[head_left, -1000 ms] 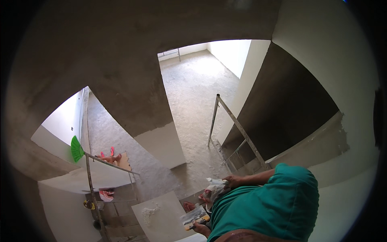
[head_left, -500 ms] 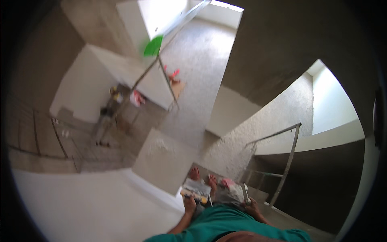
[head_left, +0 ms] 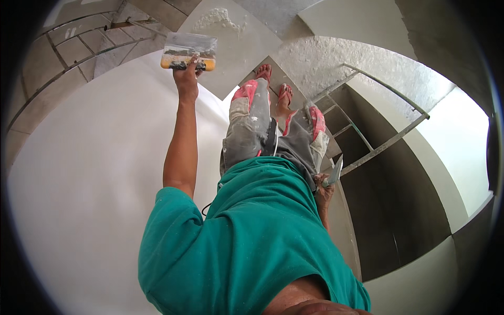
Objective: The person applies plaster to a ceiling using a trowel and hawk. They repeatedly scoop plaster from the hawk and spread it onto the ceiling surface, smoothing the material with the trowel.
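My left hand (head_left: 186,80) is stretched out to the left, its fingers wrapped on a wide taping knife (head_left: 190,43). That tool has a broad blade smeared with grey-white paste and a yellow-orange back edge. Its blade points away from me, just left of a pale board (head_left: 247,39) with a lump of white plaster (head_left: 216,20) on it. Low beside my right hip, my right hand (head_left: 324,190) is closed on a putty knife (head_left: 334,171), whose blade points up and shows partly edge-on. The handle is mostly hidden by my fingers.
A smooth white wall (head_left: 94,173) fills the left side. Metal railings (head_left: 63,58) run over tiled surfaces at upper left. On my right, a metal frame (head_left: 386,144) with rungs stands beside a dark opening (head_left: 394,210). Rough grey flooring (head_left: 336,58) lies ahead.
The view has tipped down toward my body. My left hand has moved from near my lap out to the left with the taping knife. The right one stays by my hip with the putty knife.
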The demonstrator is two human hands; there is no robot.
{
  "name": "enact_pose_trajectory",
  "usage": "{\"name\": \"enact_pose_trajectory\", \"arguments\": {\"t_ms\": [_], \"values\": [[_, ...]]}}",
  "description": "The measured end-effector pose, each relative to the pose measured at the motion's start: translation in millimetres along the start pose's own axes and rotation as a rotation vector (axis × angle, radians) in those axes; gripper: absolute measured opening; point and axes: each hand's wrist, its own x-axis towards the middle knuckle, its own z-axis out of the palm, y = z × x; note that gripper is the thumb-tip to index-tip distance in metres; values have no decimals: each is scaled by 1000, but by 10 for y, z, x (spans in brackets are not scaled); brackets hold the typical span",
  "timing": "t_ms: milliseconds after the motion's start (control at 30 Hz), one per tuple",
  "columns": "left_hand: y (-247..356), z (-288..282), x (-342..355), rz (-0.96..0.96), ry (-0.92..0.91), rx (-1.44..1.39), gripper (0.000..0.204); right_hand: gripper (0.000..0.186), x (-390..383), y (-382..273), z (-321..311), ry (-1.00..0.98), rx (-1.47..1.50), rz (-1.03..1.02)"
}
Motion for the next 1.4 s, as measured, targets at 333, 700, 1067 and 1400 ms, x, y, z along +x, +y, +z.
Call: {"name": "enact_pose_trajectory", "arguments": {"t_ms": [333, 700, 1067, 1400], "values": [[-476, -174, 646, 81, 84, 277, 47, 17, 265, -417, 232, 63, -506, 107], [-3001, 14, 2278, 126, -72, 1337, 44, 22, 3496, 19, 760, 41, -1026, -384], [-3741, 411, 4212, 329, 45, 1491, 43, 25, 5772, 1340, 1718, -70, -821, -484], [-3969, 558, 4612, 300, -55, 1524, 39, 24, 6318, 1290, 1588, -21, -760, -535]]}}
